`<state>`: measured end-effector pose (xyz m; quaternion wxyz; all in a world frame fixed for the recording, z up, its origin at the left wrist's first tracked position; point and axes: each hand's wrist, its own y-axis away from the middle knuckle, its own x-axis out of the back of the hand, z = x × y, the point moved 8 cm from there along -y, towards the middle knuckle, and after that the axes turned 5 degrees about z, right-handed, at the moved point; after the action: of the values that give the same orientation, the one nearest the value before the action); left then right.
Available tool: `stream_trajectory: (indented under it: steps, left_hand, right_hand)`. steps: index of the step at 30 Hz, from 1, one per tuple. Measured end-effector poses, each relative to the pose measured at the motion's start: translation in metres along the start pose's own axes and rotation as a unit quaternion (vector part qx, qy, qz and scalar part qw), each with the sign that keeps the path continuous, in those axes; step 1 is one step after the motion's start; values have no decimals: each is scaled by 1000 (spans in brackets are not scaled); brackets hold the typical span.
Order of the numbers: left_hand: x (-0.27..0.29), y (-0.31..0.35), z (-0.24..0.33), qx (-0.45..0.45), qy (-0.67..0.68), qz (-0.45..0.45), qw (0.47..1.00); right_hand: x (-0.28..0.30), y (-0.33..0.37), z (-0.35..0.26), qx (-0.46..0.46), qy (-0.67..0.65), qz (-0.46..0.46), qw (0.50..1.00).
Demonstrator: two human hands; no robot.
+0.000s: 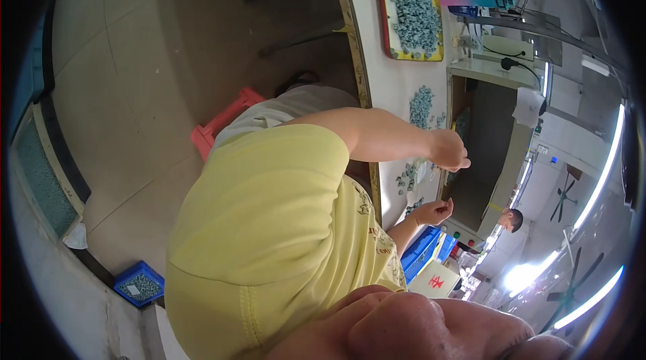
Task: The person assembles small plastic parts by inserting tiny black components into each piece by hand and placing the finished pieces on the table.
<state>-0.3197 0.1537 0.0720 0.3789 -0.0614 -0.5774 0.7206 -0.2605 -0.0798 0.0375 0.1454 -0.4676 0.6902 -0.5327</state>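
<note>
Hands work over small grey-green parts on the white desk [393,84]. Upper hand [449,150] is pinched shut, apparently on one part, beside the dark machine opening [481,151]. Lower hand [434,212] is loosely curled; contents cannot be told. Judged early: yellow tray [412,13] heaped, loose piles [422,105] remain

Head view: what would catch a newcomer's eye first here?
The yellow shirt fills the middle, with both hands reaching right to the white table: the left hand above, the right hand below, among small piles of grey-green parts. At the top, a yellow tray is heaped with the same parts. A red stool shows above the shirt.
</note>
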Motion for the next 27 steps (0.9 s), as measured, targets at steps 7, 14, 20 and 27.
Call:
stream_trajectory:
  steps: [7,14,20,27]
  left_hand:
    - [-7,29,-29,13,31,-10,999]
    - [-11,38,-36,17,37,0,999]
    - [-25,40,-36,10,43,7,999]
    - [-52,35,-33,-3,39,-14,999]
  right_hand:
    - [-24,35,-1,90,32,-14,995]
    - [-37,46,-8,110,69,-33,991]
    - [-36,38,16,119,98,-30,988]
    - [-33,41,53,121,107,12,987]
